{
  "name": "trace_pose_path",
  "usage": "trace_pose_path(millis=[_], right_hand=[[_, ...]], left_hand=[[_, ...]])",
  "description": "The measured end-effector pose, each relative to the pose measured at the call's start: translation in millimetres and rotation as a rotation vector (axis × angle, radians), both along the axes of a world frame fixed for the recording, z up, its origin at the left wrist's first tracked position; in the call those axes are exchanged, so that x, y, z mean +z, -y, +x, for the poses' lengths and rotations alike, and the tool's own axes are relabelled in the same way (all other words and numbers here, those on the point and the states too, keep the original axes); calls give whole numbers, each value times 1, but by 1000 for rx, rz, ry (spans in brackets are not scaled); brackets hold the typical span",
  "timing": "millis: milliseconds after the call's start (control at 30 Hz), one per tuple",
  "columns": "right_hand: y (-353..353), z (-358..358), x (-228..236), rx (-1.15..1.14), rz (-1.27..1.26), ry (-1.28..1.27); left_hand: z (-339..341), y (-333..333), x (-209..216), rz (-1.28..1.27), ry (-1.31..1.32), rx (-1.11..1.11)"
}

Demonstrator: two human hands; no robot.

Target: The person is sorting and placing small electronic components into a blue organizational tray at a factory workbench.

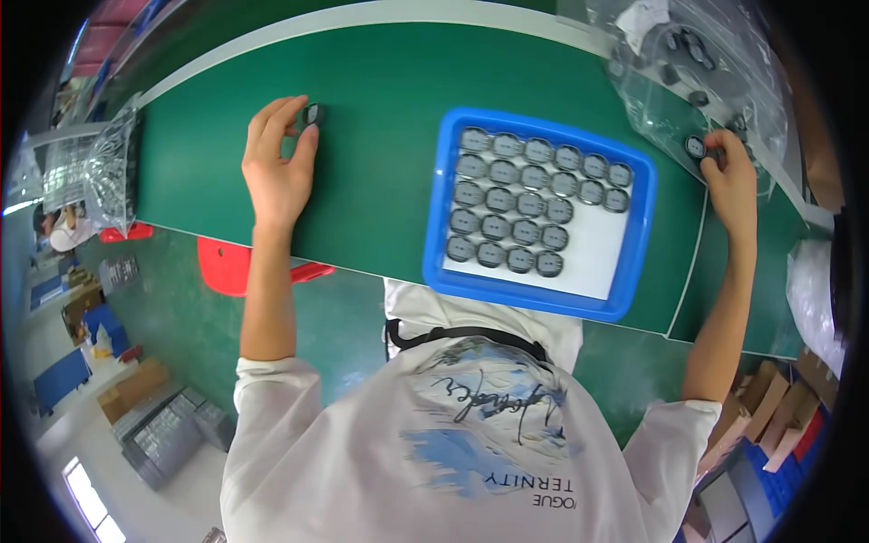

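Observation:
My left hand (279,172) is over the left part of the green table, thumb and fingertips closed around the edges of a small dark grey rounded part (313,114). At the far right, my right hand (733,181) pinches a similar rounded part (695,146) beside a clear plastic bag (652,104). More dark parts (697,98) lie in or under that bag. Between my hands stands a blue tray (433,217) with a white liner (593,249). Several rows of grey rounded parts (529,205) fill its left side and far end; bare liner shows at its near right.
The green table (380,118) has a pale raised border (362,16) along its far side. Another clear plastic bag (109,176) lies at the left end. A red stool (224,264) sits below the near edge. Cardboard boxes (765,398) are at the lower right.

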State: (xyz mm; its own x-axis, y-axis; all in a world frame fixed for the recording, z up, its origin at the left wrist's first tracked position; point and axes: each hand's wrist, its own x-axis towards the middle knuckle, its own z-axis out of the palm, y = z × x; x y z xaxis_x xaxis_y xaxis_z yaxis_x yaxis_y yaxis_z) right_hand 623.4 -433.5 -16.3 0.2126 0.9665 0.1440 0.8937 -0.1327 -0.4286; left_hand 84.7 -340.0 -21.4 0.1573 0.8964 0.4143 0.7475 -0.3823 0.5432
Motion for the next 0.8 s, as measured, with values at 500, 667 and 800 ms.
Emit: trace_pose_path(millis=[500,667,800], right_hand=[[107,-103,-2,-178,155,-218],[133,-99,-4,-149,175,17],[134,-93,13,33,156,-276]], left_hand=[[-17,16,0,111,-239,-137],[-7,14,0,70,-166,-114],[47,28,30,90,-68,-243]])
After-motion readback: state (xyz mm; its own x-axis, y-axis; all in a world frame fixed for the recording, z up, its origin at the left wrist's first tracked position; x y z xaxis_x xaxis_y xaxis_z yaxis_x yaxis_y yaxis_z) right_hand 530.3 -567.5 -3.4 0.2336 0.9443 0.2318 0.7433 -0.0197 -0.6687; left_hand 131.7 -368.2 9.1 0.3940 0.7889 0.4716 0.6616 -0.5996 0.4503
